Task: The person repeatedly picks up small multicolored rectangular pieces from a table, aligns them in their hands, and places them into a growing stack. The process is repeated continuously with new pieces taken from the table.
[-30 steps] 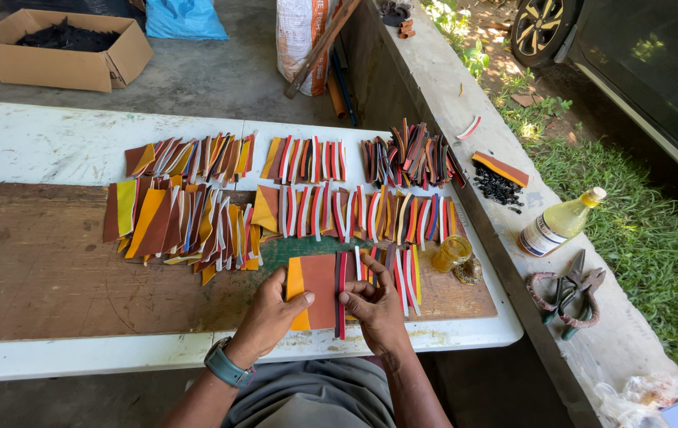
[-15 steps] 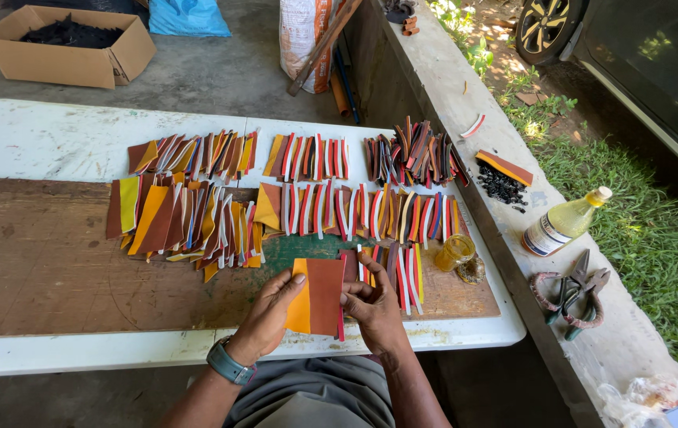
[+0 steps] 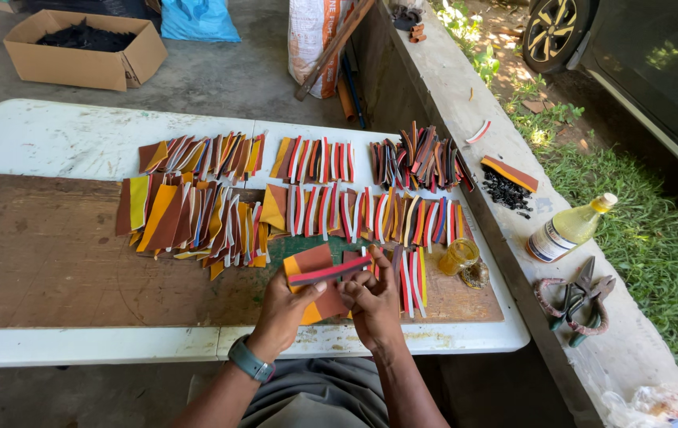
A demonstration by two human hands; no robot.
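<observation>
My left hand holds an orange and brown flat piece near the front of the wooden board. A thin red and dark strip lies across that piece, pinched between my left thumb and my right hand. Rows of coloured strips and pieces are spread over the board just beyond both hands. More strips lie right beside my right hand.
The board rests on a white folding table. A small glass jar stands at the board's right end. On the concrete ledge to the right are a yellow bottle, shears and dark beads. A cardboard box sits on the floor beyond.
Both hands lifted the orange and brown piece slightly and turned it. A red and dark strip now lies across it, held between the two hands.
</observation>
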